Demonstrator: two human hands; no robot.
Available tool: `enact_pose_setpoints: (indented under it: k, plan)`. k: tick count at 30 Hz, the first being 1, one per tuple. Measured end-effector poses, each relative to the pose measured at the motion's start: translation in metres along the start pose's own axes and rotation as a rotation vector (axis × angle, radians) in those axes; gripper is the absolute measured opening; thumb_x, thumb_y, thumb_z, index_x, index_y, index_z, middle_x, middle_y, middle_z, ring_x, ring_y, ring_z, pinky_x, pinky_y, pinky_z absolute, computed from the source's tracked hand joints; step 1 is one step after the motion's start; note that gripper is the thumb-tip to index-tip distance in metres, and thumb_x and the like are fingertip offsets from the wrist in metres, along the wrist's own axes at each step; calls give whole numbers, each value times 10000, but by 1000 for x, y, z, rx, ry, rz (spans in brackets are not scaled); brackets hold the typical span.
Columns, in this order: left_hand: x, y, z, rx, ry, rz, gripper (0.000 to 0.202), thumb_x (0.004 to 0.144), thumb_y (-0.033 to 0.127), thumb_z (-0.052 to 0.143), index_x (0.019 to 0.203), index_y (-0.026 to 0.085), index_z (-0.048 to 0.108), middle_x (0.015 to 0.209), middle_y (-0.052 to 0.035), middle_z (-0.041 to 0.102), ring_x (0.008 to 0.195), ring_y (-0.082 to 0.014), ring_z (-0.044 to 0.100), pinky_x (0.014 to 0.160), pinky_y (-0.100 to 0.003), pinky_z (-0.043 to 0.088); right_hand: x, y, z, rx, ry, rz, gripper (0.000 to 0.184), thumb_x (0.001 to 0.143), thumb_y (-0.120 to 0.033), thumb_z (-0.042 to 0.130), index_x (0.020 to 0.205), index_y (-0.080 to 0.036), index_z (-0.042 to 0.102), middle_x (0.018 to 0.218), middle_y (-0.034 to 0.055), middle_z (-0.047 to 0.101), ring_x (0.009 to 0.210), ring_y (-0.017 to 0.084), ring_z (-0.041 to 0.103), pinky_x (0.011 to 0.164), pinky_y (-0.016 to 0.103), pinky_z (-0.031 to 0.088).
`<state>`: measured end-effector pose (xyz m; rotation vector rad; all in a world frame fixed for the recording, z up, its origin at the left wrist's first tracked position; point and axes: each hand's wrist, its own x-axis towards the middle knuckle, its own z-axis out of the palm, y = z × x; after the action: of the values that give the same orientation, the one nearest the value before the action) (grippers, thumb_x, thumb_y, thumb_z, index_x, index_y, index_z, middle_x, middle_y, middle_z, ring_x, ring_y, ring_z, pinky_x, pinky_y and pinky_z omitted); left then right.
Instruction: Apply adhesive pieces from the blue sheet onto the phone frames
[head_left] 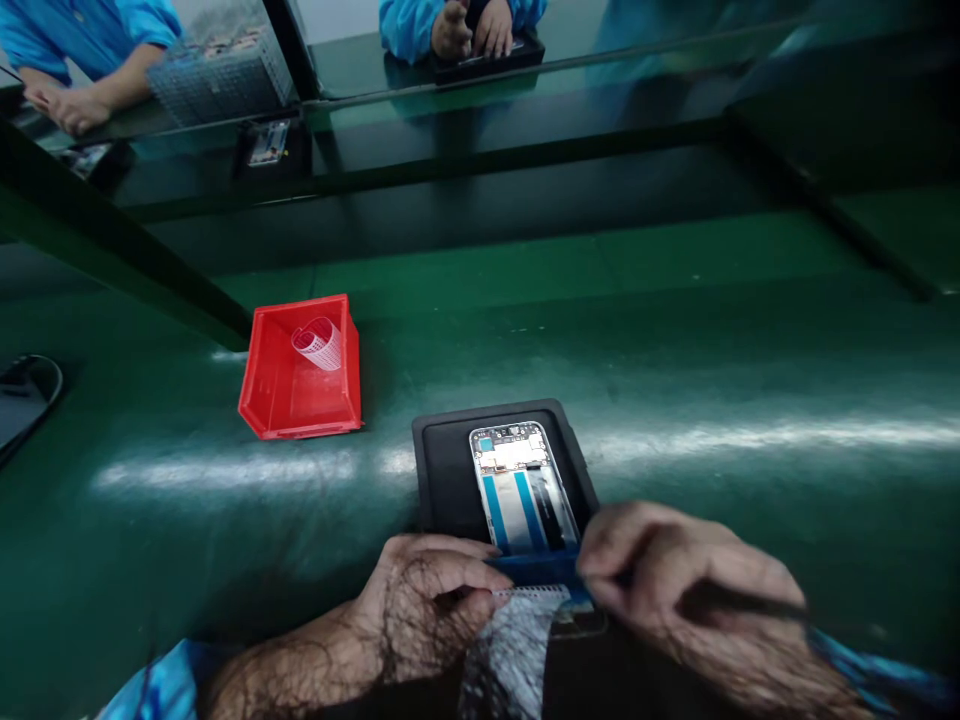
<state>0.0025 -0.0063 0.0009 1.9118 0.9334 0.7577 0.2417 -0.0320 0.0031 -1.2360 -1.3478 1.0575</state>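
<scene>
An opened phone (517, 480), with its circuit board and blue strips showing, lies on a black tray (450, 470) in front of me. Its near end is hidden behind a dark blue band between my hands. My left hand (435, 595) pinches the edge of a pale sticker sheet (510, 645), which has a row of small white marks along its top and hangs below the fingers. At the tray's right side, my right hand (675, 570) is closed with thumb and fingers together. A dark slim shape crosses its palm, too blurred to name.
A red bin (304, 400) with a rolled white perforated sheet (319, 343) inside stands left of the tray. A green post (112, 230) rises behind it. Across the bench, two people in blue sleeves work near a crate (221, 80) and another black tray (292, 165).
</scene>
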Motion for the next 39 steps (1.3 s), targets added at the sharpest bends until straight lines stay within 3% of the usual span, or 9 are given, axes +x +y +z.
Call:
enact_pose_setpoints:
  k: [2,5,9,17,26,39]
  plan:
    - [-1,-2,2,6,23,5,182,664,109,703,797,232,684,739,11,744,724,-141,720,667,-150,574,19,3,-1,75,107,87,259,735,-240,870,594,-332,673,662,-20,767,593,205,745,540,310,625]
    - [-2,-4,5,17,56,28,188,653,105,709,775,244,681,718,21,745,694,-143,724,657,-152,579,51,13,-4,141,256,174,300,702,-288,917,581,-282,642,589,-33,716,614,178,719,624,300,600]
    - [-2,-7,6,21,68,76,231,660,107,711,814,269,652,702,48,744,707,-145,723,685,-159,578,72,26,-2,125,248,231,351,666,-378,963,595,-247,645,582,-31,712,562,157,681,628,307,574]
    - [0,-6,5,52,46,86,225,641,101,727,792,254,661,709,51,745,720,-131,721,689,-116,560,70,22,6,4,237,238,350,693,-440,935,596,-247,659,595,-8,715,679,213,744,646,325,597]
    - [-1,-7,6,51,60,82,214,648,107,724,798,248,669,703,58,742,726,-120,720,704,-118,558,70,27,10,-85,268,150,246,719,-338,857,590,-252,666,634,-6,758,690,216,772,634,312,609]
    - [-1,-6,4,58,50,72,171,674,151,711,795,266,672,722,51,744,711,-130,722,676,-130,571,58,42,9,-191,206,-77,204,782,-185,785,627,-270,684,726,-33,766,729,169,756,702,294,588]
